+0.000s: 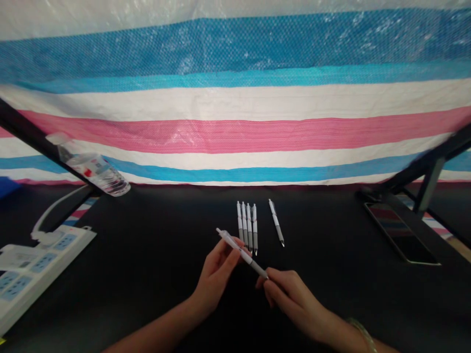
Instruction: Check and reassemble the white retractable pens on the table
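Note:
Both hands hold one white and grey pen (241, 252) above the black table (147, 274). My left hand (217, 274) pinches its white upper barrel. Its grey tip end sits between the closed fingers of my right hand (290, 296). The pen slants from upper left to lower right. Just behind it, several matching pens (247, 226) lie side by side in a neat row. A single pen (276, 229) lies apart to their right, slightly tilted.
A white power strip (33, 267) with a cable sits at the left edge. A clear water bottle (91, 169) leans at the back left. A phone (401, 233) lies at the right by black stand legs. A striped tarp (235, 98) hangs behind.

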Motion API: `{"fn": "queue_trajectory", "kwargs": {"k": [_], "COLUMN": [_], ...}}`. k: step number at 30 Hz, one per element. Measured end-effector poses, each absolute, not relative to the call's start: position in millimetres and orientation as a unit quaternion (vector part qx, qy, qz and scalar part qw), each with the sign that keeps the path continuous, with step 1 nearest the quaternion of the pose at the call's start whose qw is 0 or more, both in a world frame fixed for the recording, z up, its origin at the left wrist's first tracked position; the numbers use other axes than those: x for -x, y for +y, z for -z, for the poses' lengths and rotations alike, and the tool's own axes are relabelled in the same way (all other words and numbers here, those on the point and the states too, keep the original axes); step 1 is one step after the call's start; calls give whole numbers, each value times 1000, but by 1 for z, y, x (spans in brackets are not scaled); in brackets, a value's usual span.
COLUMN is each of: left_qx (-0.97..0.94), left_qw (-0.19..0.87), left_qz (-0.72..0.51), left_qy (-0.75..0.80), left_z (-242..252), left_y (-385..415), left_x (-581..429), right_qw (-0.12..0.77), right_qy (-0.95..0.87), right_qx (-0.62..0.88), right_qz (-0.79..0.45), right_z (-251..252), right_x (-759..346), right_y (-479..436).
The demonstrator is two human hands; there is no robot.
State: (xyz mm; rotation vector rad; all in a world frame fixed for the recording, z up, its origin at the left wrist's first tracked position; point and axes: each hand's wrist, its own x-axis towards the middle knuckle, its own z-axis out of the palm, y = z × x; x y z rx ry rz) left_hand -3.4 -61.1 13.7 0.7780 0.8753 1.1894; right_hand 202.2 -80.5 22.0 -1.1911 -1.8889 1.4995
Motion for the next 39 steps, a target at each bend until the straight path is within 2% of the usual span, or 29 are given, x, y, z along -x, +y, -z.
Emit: {"fn": "queue_trajectory", "kwargs": {"k": [5, 16, 39], "left_qx": [-355, -434, -384], "left_qw": [650, 647, 649], "left_qz": [-546, -455, -486], "left_qy": [392, 431, 441], "left_z": [-20, -28, -20], "left_y": [-48, -45, -43], "left_x": [9, 10, 13], "right_qw": [225, 225, 235], "right_qy": [-697, -693, -684], "right_qx": [436, 425, 420], "right_qz": [-523, -537, -547], "right_z": [-23, -21, -16], "right_x": [-202, -203, -204], "right_y": [-78, -79, -79]}}
